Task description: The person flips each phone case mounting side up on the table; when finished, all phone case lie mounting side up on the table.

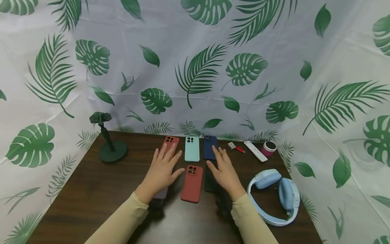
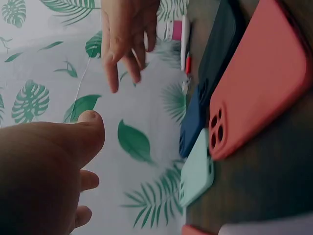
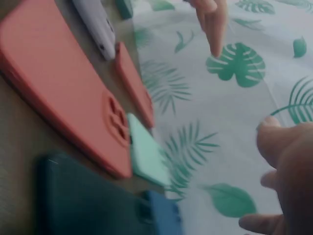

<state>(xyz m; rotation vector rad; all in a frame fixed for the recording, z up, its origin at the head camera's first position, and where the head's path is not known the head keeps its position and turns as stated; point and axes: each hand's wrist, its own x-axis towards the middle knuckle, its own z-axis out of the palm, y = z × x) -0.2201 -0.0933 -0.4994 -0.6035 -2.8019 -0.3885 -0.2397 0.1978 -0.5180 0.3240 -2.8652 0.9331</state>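
Several phone cases lie face down in two rows. The back row holds a coral red case (image 1: 172, 140), a mint case (image 1: 192, 149) and a navy case (image 1: 209, 156). In front are a lilac case (image 1: 161, 194), a red case (image 1: 192, 184) and a dark case (image 1: 210, 181). My left hand (image 1: 161, 169), fingers spread, is over the left pair and partly hides them. Over the dark case and the navy case's edge is my right hand (image 1: 224, 171), its fingers also spread. Both wrist views show the hands raised above the cases, holding nothing.
A dark green stand (image 1: 112, 150) with a camera-like top is at the back left. At the right lie blue headphones (image 1: 287, 195), a white remote (image 1: 255, 151), a pink round speaker (image 1: 268, 149), a red stick-like item (image 1: 240, 149) and a small white item (image 1: 232, 145). Leaf-patterned cloth (image 1: 122, 67) surrounds the table.
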